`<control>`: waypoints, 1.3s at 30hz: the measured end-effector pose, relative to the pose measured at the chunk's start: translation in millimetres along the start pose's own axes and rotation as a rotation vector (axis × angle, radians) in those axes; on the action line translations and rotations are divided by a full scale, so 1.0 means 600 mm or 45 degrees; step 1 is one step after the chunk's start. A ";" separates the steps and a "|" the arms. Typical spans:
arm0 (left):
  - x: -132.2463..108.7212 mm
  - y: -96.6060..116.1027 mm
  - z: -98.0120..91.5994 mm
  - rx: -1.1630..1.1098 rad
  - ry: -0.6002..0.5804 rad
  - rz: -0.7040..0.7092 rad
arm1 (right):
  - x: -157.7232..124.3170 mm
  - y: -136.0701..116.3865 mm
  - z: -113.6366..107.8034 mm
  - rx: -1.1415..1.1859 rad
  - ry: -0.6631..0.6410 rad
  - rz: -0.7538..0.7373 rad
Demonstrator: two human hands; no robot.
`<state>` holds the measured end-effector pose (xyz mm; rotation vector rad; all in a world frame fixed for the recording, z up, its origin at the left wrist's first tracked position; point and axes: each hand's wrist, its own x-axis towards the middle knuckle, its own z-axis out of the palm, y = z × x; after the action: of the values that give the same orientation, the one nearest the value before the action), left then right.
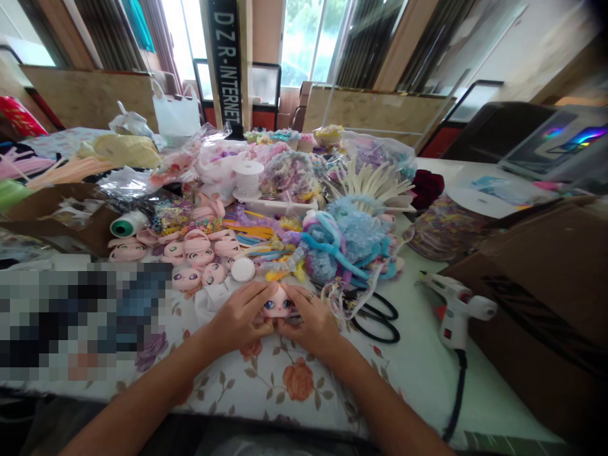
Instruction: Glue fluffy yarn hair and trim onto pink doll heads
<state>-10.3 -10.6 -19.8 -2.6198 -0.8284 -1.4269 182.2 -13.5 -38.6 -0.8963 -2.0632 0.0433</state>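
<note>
The left hand (240,316) and the right hand (308,320) are meeting at the near edge of the table, and both are closing their fingers around one small doll head (278,306). The thumbs are pressing at its lower edge and the fingertips are curling over its top. The doll head is lying face up between them on the floral tablecloth (294,380), with its blue eyes showing.

Just behind the left hand, a white round lid (242,269) is lying flat. A heap of pink doll heads (190,253) is spreading leftward from it. Just to the right of the right hand, black scissors (375,316) are lying beside a tangle of blue and purple yarn hair (342,240). Farther right, a white glue gun (456,310) is resting on the cloth, its dark cord trailing toward the near table edge.

At the left, an open cardboard box (52,209) is holding clear plastic packets, and a green thread spool (128,223) is lying beside it. Behind the heap, a clear plastic bag (180,161) is holding pinkish pieces, and a white ribbon spool (247,177) is standing upright. At the back right, another clear bag (375,152) is bulging with purple trimmings. A large brown carton (546,304) is filling the right side; I cannot tell what is inside it.
</note>
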 end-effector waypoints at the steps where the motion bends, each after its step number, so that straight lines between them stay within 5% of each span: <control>1: 0.000 0.000 0.000 -0.003 0.006 0.002 | 0.000 0.000 0.000 -0.005 -0.001 0.006; 19: 0.014 -0.012 -0.014 -0.347 -0.065 -0.577 | 0.032 -0.006 -0.027 0.435 -0.166 0.296; 39: 0.011 -0.012 -0.021 -0.423 -0.241 -0.620 | 0.029 0.000 -0.031 0.395 -0.219 0.299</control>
<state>-20.7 -5.2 -8.6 -2.9743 -1.4502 -1.5438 189.3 -8.5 -14.6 -0.9593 -2.0226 0.5687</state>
